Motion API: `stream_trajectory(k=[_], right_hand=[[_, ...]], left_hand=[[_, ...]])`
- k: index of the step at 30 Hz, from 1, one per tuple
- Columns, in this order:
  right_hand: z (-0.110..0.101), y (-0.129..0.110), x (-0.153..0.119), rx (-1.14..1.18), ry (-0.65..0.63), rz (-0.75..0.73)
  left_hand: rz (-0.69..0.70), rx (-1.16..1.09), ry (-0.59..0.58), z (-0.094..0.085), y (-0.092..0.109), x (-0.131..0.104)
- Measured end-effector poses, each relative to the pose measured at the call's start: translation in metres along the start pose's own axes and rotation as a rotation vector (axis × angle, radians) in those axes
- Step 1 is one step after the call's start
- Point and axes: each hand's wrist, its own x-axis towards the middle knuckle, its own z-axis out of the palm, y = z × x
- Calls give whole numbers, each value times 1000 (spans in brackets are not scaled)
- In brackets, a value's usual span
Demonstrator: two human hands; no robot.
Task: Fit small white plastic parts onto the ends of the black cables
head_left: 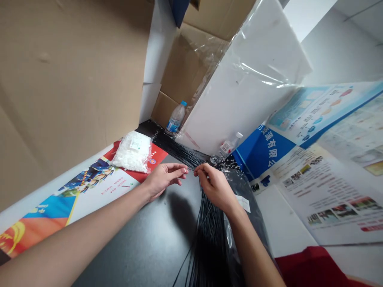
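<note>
Over the dark tabletop, my left hand [165, 177] is closed in a pinch, and a tiny white piece shows at its fingertips. Just to its right, my right hand [216, 186] is pinched too, its fingertips a small gap from the left ones. What the right fingers hold is too thin or hidden to name. Beneath and beside the right hand runs a long bundle of thin black wires [209, 227], spreading toward the near edge. A clear bag of small white pieces [133, 153] lies beyond my left hand.
A blue-capped water bottle [176, 118] stands at the back, and another clear bottle [229, 145] leans farther right. Clear plastic wrap [254, 215] lies right of the wires. Cardboard [72, 67] rises at left, a white panel [239, 87] behind, printed posters [329, 171] at right.
</note>
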Motion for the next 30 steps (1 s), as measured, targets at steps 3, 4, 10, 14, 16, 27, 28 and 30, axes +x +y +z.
stream_trajectory(k=[3,4,10,14,16,27,28,30], right_hand=[[16,5,-6,130,-13,42],[18,5,-7,153,-12,49],[23,6,-5,327,26,20],[26,6,-3,536,44,27],[29,7,-2,657,48,72],[22,8,-5,92,285,-152],[17,7,-4,-8,314,-213],[3,3,-6,-174,372,-333]], left_hand=[[-19,11,-22,0,-3,0],[-22,19,-25,-1,-4,0],[10,68,-22,1,-2,-2],[45,85,-7,6,1,-5],[52,104,-5,9,2,-6],[19,27,26,9,4,-5],[-1,6,17,10,5,-5],[-39,-31,-3,11,7,-6]])
